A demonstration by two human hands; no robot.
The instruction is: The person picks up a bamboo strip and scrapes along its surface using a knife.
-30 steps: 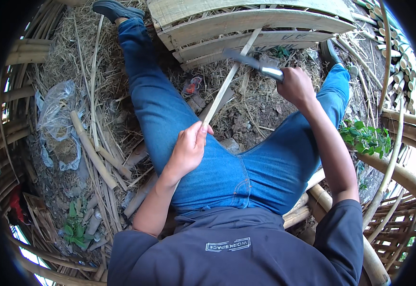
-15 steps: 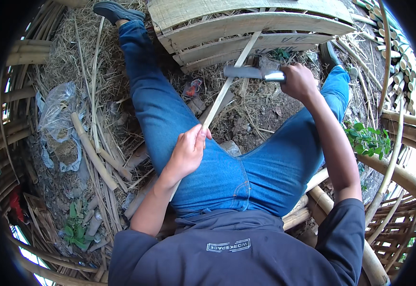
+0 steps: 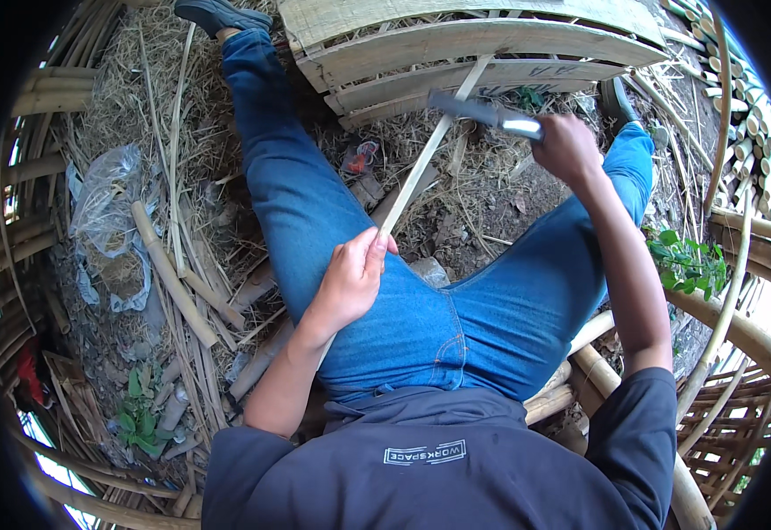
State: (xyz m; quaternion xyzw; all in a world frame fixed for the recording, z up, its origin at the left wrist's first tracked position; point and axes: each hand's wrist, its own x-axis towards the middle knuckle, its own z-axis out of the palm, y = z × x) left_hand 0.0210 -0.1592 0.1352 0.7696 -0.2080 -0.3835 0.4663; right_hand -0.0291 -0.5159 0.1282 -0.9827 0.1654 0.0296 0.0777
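Straw-strewn ground, bamboo slats behind. Left hand (image 3: 350,281) gripping strip (image 3: 428,157) low; right hand (image 3: 567,147) closed on knife (image 3: 482,113). Strip likely light, springy, splintery-edged; hold near base.

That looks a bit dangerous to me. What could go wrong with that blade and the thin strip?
The knife in the right hand lies across the bamboo strip; a slip along it could run toward the left hand gripping the strip's lower end. That end rests on the thigh, so a glancing cut might also reach the leg.
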